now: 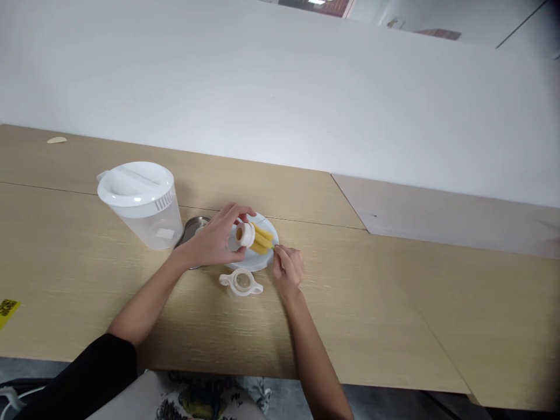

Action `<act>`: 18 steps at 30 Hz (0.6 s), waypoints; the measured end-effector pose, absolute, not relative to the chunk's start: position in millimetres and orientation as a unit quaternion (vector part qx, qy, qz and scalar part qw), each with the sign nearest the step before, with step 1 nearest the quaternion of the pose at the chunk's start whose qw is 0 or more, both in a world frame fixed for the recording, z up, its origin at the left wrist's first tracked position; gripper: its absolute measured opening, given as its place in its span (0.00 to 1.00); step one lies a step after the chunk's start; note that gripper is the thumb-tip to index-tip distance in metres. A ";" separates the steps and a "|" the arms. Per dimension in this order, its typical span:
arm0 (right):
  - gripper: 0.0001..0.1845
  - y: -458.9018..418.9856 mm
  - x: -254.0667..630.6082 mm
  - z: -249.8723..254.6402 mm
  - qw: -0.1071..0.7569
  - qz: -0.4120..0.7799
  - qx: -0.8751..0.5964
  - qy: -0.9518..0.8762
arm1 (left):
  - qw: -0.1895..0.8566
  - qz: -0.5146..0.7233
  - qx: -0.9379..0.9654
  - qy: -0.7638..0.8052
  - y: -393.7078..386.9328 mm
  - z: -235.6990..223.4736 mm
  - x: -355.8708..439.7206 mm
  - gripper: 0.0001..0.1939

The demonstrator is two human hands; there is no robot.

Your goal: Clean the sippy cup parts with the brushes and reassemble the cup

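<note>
My left hand has its thumb and fingers curved around a small white ring-shaped piece with a round brownish opening. A yellow piece with long ridged lobes sits against the ring's right side; whether the two are joined, I cannot tell. At its far right, my right hand is closed in a pinch on a thin green end. Beneath both hands lies a white oval plate. Just in front of it stands a small clear cup with two white handles.
A clear pitcher with a white lid stands left of my hands. Partly behind my left wrist is a round metal dish or lid. A pale flat piece lies at the far left, and a yellow label is near the left edge.
</note>
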State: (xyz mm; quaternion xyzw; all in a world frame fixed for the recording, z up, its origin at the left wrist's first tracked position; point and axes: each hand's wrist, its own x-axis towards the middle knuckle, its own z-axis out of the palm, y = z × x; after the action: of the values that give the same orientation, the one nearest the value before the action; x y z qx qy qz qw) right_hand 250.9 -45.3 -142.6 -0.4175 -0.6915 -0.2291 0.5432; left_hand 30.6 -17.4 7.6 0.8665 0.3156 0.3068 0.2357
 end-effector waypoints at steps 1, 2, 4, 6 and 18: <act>0.16 -45.6 250.3 -143.4 0.547 -0.226 -0.414 -0.691 | 0.247 0.317 0.862 0.309 -17.0 7.7 30.8 0.29; 0.16 -45.9 249.7 -144.6 0.552 -0.225 -0.411 -0.690 | 0.258 0.325 0.858 0.303 -16.5 8.0 30.9 0.27; 0.14 -46.4 248.6 -147.3 0.561 -0.223 -0.405 -0.687 | 0.273 0.328 0.857 0.288 -16.0 8.8 31.2 0.24; 0.13 -46.7 247.8 -150.1 0.565 -0.218 -0.404 -0.686 | 0.287 0.317 0.863 0.268 -16.3 9.4 32.0 0.21; 0.13 -45.7 255.0 -154.8 0.559 -0.108 -0.442 -0.693 | 0.271 0.306 0.895 0.181 -33.7 -5.3 57.5 0.19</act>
State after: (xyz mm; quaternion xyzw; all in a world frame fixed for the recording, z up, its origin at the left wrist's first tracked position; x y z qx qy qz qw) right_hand 255.0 -45.7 -154.8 -0.4422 -0.6931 -0.1077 0.5590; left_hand 57.5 -33.7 -5.3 0.8945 0.1811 0.3061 0.2709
